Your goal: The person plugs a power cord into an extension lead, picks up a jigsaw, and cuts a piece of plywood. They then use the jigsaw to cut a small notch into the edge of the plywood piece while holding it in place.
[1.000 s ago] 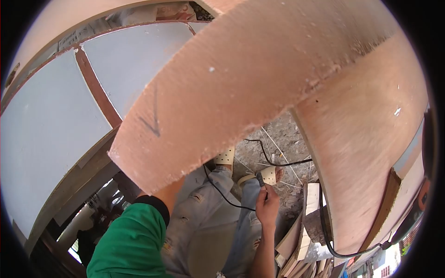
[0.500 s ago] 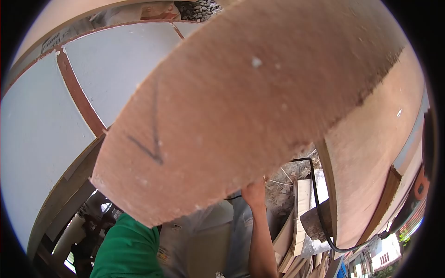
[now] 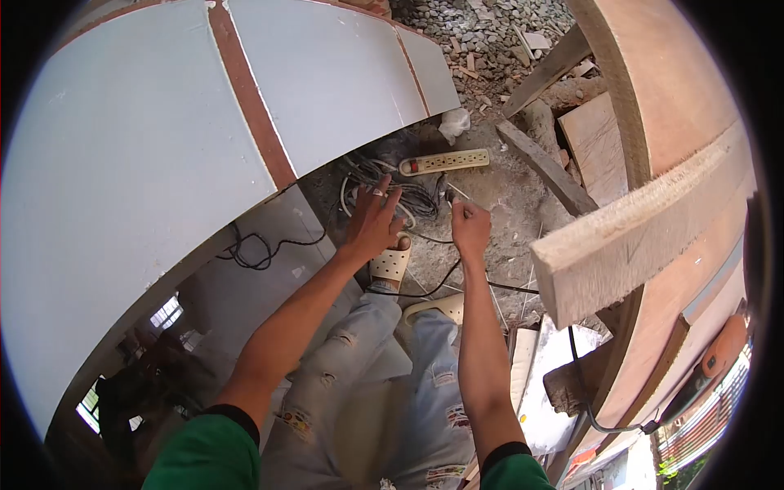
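Observation:
My left hand (image 3: 374,219) reaches down with its fingers spread over a coil of dark and white cables (image 3: 418,201) on the ground. To its right, my right hand (image 3: 471,230) is closed, knuckles up, below a cream power strip (image 3: 447,162) with a red switch. A small black piece (image 3: 443,188), perhaps a plug, lies just above the right fist. A black cord (image 3: 431,239) runs up to that hand; what the fingers grip is hidden. My feet, in cream clogs (image 3: 390,265), are below the hands.
A white panel (image 3: 163,139) with brown strips curves across the left. At right, a thick wooden board end (image 3: 621,237) juts in front of large plywood (image 3: 686,73). An orange-and-black corded tool (image 3: 723,351) hangs there. Timber offcuts (image 3: 551,167) and gravel (image 3: 482,49) lie behind.
The wooden board that covered most of the view is now off to the right. My view has shifted, and both hands now show low over the cables and power strip.

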`<state>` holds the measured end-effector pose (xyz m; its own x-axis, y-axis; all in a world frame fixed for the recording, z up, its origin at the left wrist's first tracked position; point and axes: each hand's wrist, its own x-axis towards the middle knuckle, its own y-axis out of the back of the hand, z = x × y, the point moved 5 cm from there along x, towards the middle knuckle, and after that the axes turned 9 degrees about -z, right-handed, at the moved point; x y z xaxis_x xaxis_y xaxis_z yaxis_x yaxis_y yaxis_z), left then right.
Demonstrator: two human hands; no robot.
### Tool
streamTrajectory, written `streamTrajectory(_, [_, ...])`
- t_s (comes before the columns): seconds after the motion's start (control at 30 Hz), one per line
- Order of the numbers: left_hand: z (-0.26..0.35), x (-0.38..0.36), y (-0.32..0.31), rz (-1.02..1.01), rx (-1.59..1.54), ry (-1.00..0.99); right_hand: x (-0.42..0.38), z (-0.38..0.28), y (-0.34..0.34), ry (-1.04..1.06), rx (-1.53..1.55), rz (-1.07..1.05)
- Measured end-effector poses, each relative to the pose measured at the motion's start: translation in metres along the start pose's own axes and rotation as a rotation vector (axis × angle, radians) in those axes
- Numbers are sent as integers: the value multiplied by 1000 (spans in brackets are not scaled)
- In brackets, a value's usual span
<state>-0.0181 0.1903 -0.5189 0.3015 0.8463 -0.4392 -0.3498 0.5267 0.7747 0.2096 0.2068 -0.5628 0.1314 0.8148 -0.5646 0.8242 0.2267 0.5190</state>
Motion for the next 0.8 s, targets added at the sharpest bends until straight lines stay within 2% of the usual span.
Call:
streamTrajectory(0.03, [18,-40,15,-26,-118,92,-10,-46,17,-108,91,-71])
streamTrajectory(0.07, [34,-82,34,-114,-196,183,22,-18,-1,-40,-32,-23])
streamTrajectory(0.13, [58,-176,55,-261,-122,277,55,-2,-16,124,-141,21])
streamTrajectory(0.17, [68,-226,64,-298,-75,346,67,4,-23,88,-184,-27])
streamTrajectory(0.27, [101,-314,96,-783,-115,739,87,2,-35,102,-275,-102])
streamTrajectory(0.3, [104,-322,94,-784,-121,743,93,0,-37,148,-319,-117])
streamTrajectory(0.37, [105,-326,97,-613,-272,781,106,4,-43,139,-295,-123])
streamTrajectory(0.5, [96,-316,83,-723,-334,848,130,16,-33,122,-331,-159])
streamTrajectory(0.57, [97,-319,81,-640,-288,797,131,10,-27,123,-355,-173])
streamTrajectory(0.8, [101,-315,81,-633,-280,787,120,-5,-29,108,-419,-212])
